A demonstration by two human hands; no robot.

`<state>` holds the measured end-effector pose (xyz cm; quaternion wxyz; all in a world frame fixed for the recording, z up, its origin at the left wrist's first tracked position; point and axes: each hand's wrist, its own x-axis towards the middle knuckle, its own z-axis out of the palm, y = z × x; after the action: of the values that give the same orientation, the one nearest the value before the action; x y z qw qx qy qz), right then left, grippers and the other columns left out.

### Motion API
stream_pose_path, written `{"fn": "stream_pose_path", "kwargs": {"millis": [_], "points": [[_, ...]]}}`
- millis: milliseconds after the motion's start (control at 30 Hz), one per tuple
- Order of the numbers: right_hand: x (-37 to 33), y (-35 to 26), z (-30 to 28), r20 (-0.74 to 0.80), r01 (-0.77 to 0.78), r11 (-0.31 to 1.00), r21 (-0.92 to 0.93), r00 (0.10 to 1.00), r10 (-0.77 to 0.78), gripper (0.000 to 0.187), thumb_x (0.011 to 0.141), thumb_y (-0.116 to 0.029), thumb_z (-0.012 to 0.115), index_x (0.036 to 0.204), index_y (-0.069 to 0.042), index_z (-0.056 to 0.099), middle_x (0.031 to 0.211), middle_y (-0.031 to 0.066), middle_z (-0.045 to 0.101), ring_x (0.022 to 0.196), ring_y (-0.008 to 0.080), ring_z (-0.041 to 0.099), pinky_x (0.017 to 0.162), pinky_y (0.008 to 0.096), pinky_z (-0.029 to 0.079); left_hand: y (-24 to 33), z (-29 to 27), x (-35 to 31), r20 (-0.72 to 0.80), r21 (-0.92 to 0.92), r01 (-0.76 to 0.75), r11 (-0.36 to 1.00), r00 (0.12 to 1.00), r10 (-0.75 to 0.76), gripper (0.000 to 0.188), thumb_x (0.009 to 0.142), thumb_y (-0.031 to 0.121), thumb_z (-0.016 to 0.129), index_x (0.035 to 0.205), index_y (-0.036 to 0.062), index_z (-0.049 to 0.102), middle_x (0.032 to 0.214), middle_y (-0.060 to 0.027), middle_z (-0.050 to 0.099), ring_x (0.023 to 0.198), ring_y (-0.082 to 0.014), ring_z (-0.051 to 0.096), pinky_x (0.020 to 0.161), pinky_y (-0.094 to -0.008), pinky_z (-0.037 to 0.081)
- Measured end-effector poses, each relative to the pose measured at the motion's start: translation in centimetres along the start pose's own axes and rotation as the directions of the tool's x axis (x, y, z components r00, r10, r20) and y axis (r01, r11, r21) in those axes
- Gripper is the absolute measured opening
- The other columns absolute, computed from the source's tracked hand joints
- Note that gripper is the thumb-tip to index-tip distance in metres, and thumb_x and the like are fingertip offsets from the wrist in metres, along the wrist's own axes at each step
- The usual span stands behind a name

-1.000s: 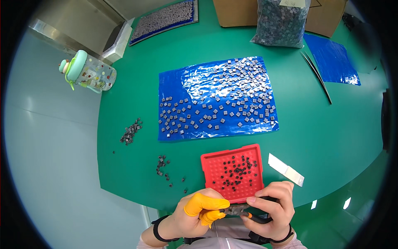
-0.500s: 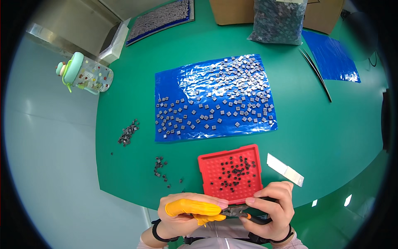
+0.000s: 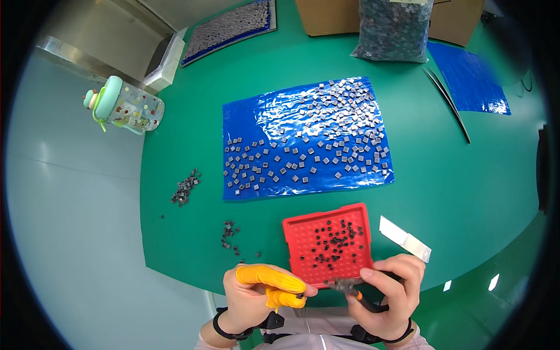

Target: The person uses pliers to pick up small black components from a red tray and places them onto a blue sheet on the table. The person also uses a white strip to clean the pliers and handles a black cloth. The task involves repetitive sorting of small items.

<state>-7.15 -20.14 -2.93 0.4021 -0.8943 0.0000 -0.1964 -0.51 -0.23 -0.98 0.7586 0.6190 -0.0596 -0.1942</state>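
Observation:
At the near edge of the table, my left hand [image 3: 248, 300] wears yellow finger covers on some fingers. Its covered fingertips are pinched on a small dark piece [image 3: 300, 296], only partly visible. My right hand [image 3: 392, 294] grips a pair of pliers [image 3: 345, 285] with a metal head and black-and-orange handles. The pliers' head points left, toward the left fingertips, with a gap between them. Just beyond both hands lies a red tray [image 3: 290, 245] with a bumpy floor, holding many small black pieces [image 3: 335, 240].
Many small grey square pieces lie on a blue sheet [image 3: 245, 122]. Dark piles [image 3: 185, 188] and loose bits [image 3: 228, 233] sit at left. Around are a white strip [image 3: 405, 239], tweezers [image 3: 448, 105], a filled plastic bag [image 3: 392, 32] and a drinking bottle [image 3: 134, 105].
The pliers have moved right, away from my left fingertips, opening a gap where they met before. My left hand has turned a little, exposing the small dark piece. The whole view has shifted slightly.

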Motion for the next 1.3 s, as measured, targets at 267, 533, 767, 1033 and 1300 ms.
{"fn": "stream_pose_path", "kwargs": {"millis": [267, 533, 767, 1033, 1300], "points": [[0.5, -0.7, 0.3, 0.030, -0.009, 0.986, -0.164, 0.999, 0.014, 0.053, 0.053, -0.009, 0.077, 0.104, -0.011, 0.064, 0.105, 0.0080, 0.052, 0.096, 0.0286, 0.049, 0.083, 0.0409, 0.035, 0.3, 0.5, 0.0, -0.017, 0.054, -0.001, 0.999, 1.000, 0.002, 0.015, 0.076, -0.007, 0.069, 0.091, -0.0081, 0.067, 0.087, -0.0170, 0.069, 0.079, -0.0241, 0.070, 0.071, -0.0306, 0.057], [0.3, -0.9, 0.2, 0.030, 0.022, 0.986, -0.166, 0.999, -0.017, 0.050, 0.053, -0.011, 0.077, 0.101, -0.012, 0.065, 0.104, 0.0075, 0.053, 0.094, 0.0285, 0.050, 0.084, 0.0415, 0.034, 1.0, 1.1, 0.4, -0.102, 0.665, -0.028, 0.747, 0.987, 0.128, 0.018, 0.068, -0.005, 0.076, 0.085, -0.0043, 0.070, 0.077, -0.0137, 0.069, 0.067, -0.0172, 0.068, 0.058, -0.0230, 0.053], [0.5, -0.6, -1.1, -0.032, -0.033, 0.985, -0.167, 0.999, 0.028, 0.048, 0.052, -0.008, 0.075, 0.099, -0.009, 0.064, 0.103, 0.0097, 0.053, 0.096, 0.0297, 0.051, 0.084, 0.0416, 0.039, 1.2, 1.1, 0.3, -0.104, 0.654, -0.056, 0.755, 0.981, 0.163, 0.025, 0.068, -0.005, 0.072, 0.092, 0.0042, 0.074, 0.073, -0.0055, 0.068, 0.054, -0.0095, 0.057, 0.048, -0.0198, 0.043], [2.2, 5.2, -5.8, -0.336, -0.359, 0.761, -0.541, 0.921, 0.196, 0.051, 0.072, -0.019, 0.075, 0.118, -0.006, 0.056, 0.116, 0.0093, 0.054, 0.112, 0.0292, 0.047, 0.099, 0.0410, 0.029, 1.4, 2.2, -0.8, -0.144, 0.391, 0.021, 0.920, 0.989, 0.038, 0.020, 0.070, -0.007, 0.073, 0.089, -0.0016, 0.072, 0.075, -0.0075, 0.068, 0.061, -0.0091, 0.061, 0.053, -0.0200, 0.047], [1.4, 2.8, -5.7, -0.095, -0.050, 0.879, -0.474, 0.995, 0.005, 0.046, 0.068, -0.016, 0.077, 0.111, -0.006, 0.063, 0.109, 0.0103, 0.059, 0.105, 0.0321, 0.052, 0.087, 0.0409, 0.041, 1.0, 1.7, -0.7, 0.032, 0.290, -0.043, 0.956, 0.999, 0.036, 0.021, 0.073, -0.005, 0.072, 0.094, -0.0034, 0.070, 0.085, -0.0107, 0.071, 0.068, -0.0111, 0.065, 0.059, -0.0206, 0.050]]}}
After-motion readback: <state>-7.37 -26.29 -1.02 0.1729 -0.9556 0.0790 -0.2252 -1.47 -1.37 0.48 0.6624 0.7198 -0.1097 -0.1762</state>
